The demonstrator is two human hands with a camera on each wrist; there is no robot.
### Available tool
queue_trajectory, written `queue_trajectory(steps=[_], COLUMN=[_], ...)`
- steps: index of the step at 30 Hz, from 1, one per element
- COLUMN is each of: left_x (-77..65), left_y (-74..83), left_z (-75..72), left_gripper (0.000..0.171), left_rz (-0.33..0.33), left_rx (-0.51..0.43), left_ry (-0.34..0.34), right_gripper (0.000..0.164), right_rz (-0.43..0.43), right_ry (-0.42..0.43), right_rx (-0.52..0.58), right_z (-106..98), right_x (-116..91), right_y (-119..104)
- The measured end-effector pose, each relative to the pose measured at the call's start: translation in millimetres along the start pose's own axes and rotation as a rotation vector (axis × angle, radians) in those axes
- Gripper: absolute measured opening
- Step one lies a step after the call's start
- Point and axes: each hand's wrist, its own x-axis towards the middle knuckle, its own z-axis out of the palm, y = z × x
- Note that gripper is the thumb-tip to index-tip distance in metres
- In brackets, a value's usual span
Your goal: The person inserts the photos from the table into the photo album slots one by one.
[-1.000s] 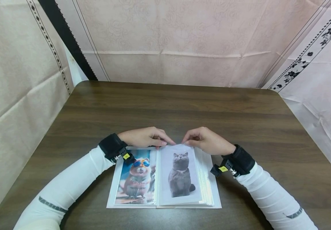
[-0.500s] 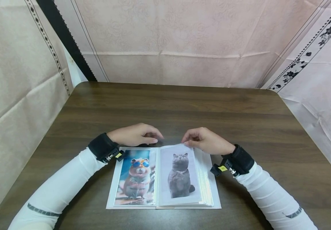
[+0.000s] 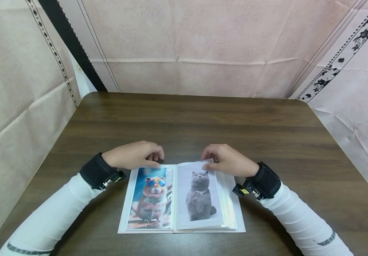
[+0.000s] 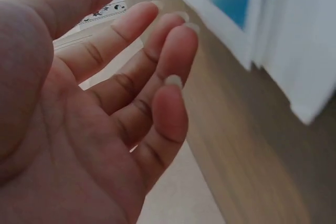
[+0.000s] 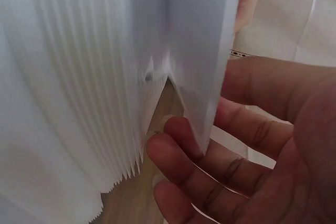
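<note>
A white photo album [image 3: 239, 213] lies spread on the wooden table. Its left page carries a picture of a hamster in sunglasses [image 3: 152, 204], while a grey cat picture [image 3: 200, 199] fills the facing page. My right hand [image 3: 230, 160] pinches the top of the cat page [image 3: 184, 185] between thumb and fingers; in the right wrist view that page [image 5: 202, 40] stands apart from the stack of sleeves [image 5: 79, 77]. At the album's upper left edge hovers my left hand [image 3: 136, 155], fingers loosely bent and holding nothing. Whether its thumb touches the album, I cannot tell.
The dark wooden table [image 3: 184, 121] extends beyond the album on all sides. Pale patterned cloth [image 3: 177, 42] hangs behind it and along both sides. A black wristband camera [image 3: 99, 172] is strapped to each wrist.
My left hand has left the top of the cat page and moved left, over the hamster page's upper edge. The right hand stays at the cat page, its thumb now further down over it.
</note>
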Motion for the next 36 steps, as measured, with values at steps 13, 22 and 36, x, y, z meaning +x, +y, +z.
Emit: queue_trajectory(steps=[13, 22, 36], left_x=[-17.2, -17.8, -15.8], left_y=[1.5, 0.9, -1.0], left_z=[-3.9, -4.8, -3.6], left_gripper=[0.043, 0.034, 0.033], left_rz=[-0.179, -0.243, -0.266], left_rx=[0.099, 0.114, 0.085], left_ry=[-0.048, -0.083, -0.106], right_gripper=[0.037, 0.051, 0.052], right_rz=[-0.014, -0.033, 0.003], right_ry=[-0.048, -0.088, -0.131], right_rx=[-0.196, -0.236, -0.202], right_z=[7.5, 12.6, 13.6], right_x=[-7.4, -17.4, -17.9], right_y=[-13.1, -13.5, -7.8])
